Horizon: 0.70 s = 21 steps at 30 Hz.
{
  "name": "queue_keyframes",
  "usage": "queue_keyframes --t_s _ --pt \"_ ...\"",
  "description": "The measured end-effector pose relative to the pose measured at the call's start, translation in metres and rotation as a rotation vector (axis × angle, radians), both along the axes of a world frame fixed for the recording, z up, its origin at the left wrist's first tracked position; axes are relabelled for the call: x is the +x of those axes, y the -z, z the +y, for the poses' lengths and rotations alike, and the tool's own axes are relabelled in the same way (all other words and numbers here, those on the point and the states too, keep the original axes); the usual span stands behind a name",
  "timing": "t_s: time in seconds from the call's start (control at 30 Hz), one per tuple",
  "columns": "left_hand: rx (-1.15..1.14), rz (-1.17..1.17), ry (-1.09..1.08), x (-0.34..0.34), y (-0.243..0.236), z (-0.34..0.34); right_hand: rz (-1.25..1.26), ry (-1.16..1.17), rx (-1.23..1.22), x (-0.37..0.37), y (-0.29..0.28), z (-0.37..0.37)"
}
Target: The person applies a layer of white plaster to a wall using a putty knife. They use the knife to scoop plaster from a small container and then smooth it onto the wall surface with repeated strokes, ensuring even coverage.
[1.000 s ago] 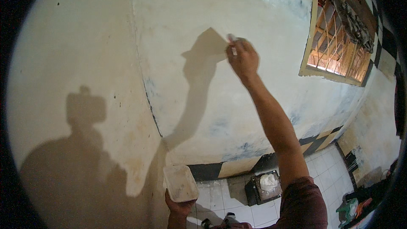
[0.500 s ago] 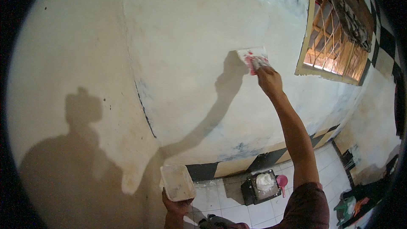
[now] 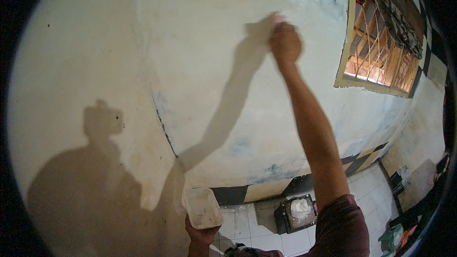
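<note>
My right hand (image 3: 285,45) is raised high against the pale wall (image 3: 204,52), its fingers closed on a flat white-and-red scraper (image 3: 278,18). Only a small pinkish part of the scraper shows past the knuckles; the hand covers the rest. Down by the left corner, my left hand (image 3: 201,235) grips a shallow off-white rectangular tub (image 3: 203,208) from below and tilts its smeared inside toward me. Patchy white and bluish smears mark the wall around the right arm.
A barred window (image 3: 378,47) with a dark cloth stands at the right. On the tiled floor, a dark stool (image 3: 282,221) bears a white lump (image 3: 301,208), with a pink item beside it partly behind my sleeve. Green and orange things (image 3: 395,238) lie at the lower right.
My right hand has moved up and slightly left along the wall with the scraper, whose broad face no longer shows. The left hand keeps the tub in nearly the same place.
</note>
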<state>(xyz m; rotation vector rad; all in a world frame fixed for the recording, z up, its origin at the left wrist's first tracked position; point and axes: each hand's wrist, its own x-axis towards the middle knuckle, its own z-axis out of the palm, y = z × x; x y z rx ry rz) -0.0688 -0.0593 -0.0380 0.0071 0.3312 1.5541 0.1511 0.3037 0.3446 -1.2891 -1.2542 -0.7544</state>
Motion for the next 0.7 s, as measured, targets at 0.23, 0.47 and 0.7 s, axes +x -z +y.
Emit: queue_keyframes --t_s 0.23,0.47,0.7 --pt "0.110 -0.081 -0.017 0.009 0.015 0.017 -0.417 -0.426 0.167 -0.068 0.054 -0.056" --pt "0.064 0.038 -0.015 0.007 -0.004 0.012 -0.395 -0.151 0.435 0.087 0.024 -0.020" --pt "0.004 0.045 0.035 0.017 0.001 0.030 -0.564 -0.147 -0.014 0.158 0.115 0.009"
